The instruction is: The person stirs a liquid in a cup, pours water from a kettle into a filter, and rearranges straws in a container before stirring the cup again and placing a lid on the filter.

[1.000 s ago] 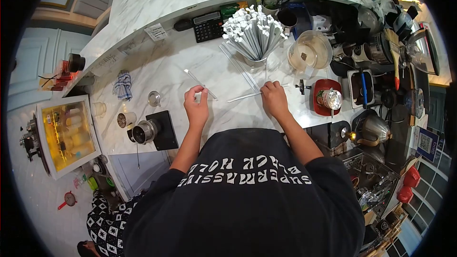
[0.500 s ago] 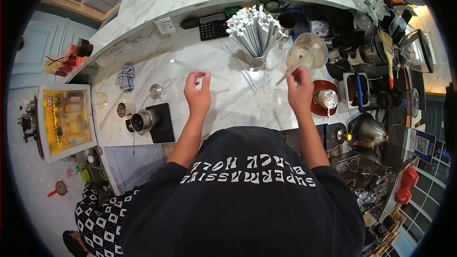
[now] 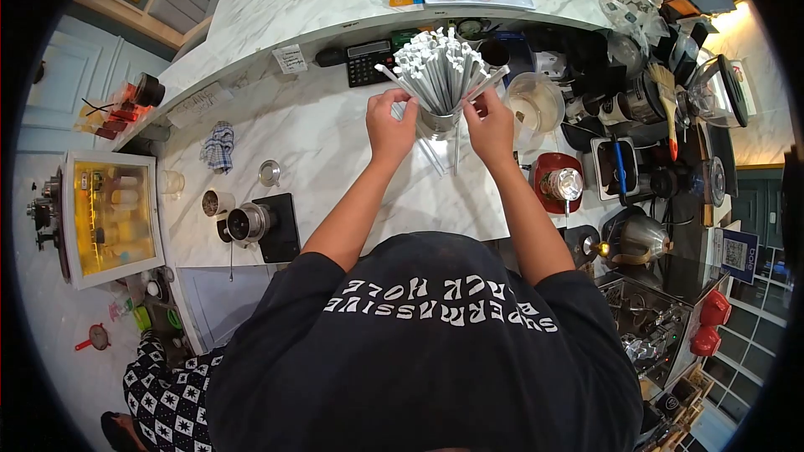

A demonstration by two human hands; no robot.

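My left hand (image 3: pixel 391 127) is closed in a pinch on a wrapped straw (image 3: pixel 387 74), its white end slanting up to the left. On the other side, my right hand (image 3: pixel 489 124) pinches another straw (image 3: pixel 492 79) that leans up to the right. Both hands are at the rim of a metal cup (image 3: pixel 439 125), packed with a bunch of grey straws (image 3: pixel 437 67) with white ends. Whether the lower ends of the two pinched straws are inside the cup is hard to see. A few loose straws (image 3: pixel 430 156) lie on the marble counter in front of the cup.
A clear plastic tub (image 3: pixel 536 105) and a red tray (image 3: pixel 557 205) with a metal-topped jar stand to the right. Behind are a calculator (image 3: pixel 369 63) and a raised ledge (image 3: pixel 335 27). At left lie a checked cloth (image 3: pixel 219 148) and a black scale (image 3: pixel 277 228). Another person (image 3: pixel 172 393) is lower left.
Both hands have moved inward and away from me, from apart over the counter to either side of the cup. The straws they hold now lean against the bunch.
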